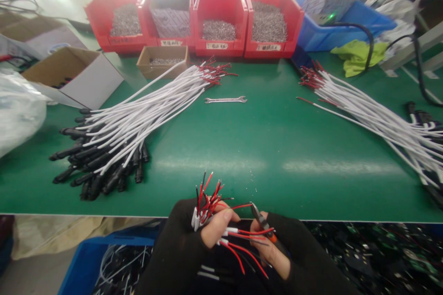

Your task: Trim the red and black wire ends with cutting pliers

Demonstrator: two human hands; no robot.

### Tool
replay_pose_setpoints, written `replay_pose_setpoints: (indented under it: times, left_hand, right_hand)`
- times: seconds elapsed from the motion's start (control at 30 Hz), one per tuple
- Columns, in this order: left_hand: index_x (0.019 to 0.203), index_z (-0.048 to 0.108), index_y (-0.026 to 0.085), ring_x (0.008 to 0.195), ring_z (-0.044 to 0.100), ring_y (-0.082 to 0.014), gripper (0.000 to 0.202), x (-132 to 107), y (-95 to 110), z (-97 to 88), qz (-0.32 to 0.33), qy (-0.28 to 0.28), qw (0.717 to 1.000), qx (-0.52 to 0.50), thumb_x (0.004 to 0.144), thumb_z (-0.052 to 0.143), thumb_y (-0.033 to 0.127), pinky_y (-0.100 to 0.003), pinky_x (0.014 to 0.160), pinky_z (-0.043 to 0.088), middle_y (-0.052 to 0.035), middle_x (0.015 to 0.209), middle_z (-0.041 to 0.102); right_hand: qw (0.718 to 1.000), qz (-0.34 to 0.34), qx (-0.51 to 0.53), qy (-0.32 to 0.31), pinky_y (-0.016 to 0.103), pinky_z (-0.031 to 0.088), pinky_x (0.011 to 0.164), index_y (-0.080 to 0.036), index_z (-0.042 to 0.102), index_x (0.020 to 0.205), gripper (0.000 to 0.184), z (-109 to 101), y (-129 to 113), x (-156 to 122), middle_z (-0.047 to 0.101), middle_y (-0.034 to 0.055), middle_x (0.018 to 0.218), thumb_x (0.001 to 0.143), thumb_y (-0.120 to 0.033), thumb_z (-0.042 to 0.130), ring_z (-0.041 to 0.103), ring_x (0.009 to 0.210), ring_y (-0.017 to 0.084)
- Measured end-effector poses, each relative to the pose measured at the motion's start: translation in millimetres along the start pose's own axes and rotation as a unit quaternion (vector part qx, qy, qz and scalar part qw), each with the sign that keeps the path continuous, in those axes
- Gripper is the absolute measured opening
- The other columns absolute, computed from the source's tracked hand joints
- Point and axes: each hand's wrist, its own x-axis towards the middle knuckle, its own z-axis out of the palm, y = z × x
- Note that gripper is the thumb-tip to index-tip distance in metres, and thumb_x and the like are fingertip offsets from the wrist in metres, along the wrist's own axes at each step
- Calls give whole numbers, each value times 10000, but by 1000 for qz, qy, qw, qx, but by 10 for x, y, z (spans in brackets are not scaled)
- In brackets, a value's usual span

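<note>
My left hand (217,227) is closed around a bunch of white cables (195,219) whose red and black wire ends fan out above and beside the fingers. In my right hand (272,251) is a pair of cutting pliers (258,216) with an orange and dark handle. Its jaws meet the tip of one red wire (240,206) that reaches across from the left hand. More white-sheathed ends with red and black wires (238,245) hang between the two hands. Tiny pale bits lie on the green table just beyond the pliers.
One pile of white cables (155,97) with black connectors lies left, another cable pile (370,110) right. Between them is an open-end wrench (226,100). Red bins (220,46) of small metal parts, a cardboard box (79,73) and a blue bin (335,37) stand behind.
</note>
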Motion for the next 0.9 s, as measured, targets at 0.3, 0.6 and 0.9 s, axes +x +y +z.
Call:
replay_pose_setpoints:
  times: [0.3, 0.6, 0.9]
  left_hand:
    - [689, 814, 239, 635, 701, -145, 217, -17, 2, -4, 3, -4, 1000, -8, 853, 673, 217, -200, 623, 547, 23, 688, 781]
    - [683, 812, 247, 638, 699, -142, 215, -16, 6, 6, 2, 4, 1000, 5, 848, 676, 228, -188, 621, 543, 33, 690, 779]
    - [683, 826, 243, 597, 691, -136, 210, -1, 8, 18, -3, 7, 1000, -2, 836, 685, 210, -173, 583, 525, 41, 650, 773]
  right_hand:
    - [999, 37, 27, -12, 291, 600, 668, -146, 689, 886, 314, 33, 64, 6, 688, -24, 737, 1023, -420, 625, 681, 644, 128]
    - [997, 50, 53, -11, 266, 579, 615, -152, 693, 885, 335, 57, 106, 30, 684, -33, 699, 1033, -439, 602, 654, 578, 113]
    - [997, 42, 64, -24, 245, 557, 575, -159, 681, 835, 376, 57, 66, 45, 632, -55, 623, 1049, -446, 566, 615, 525, 100]
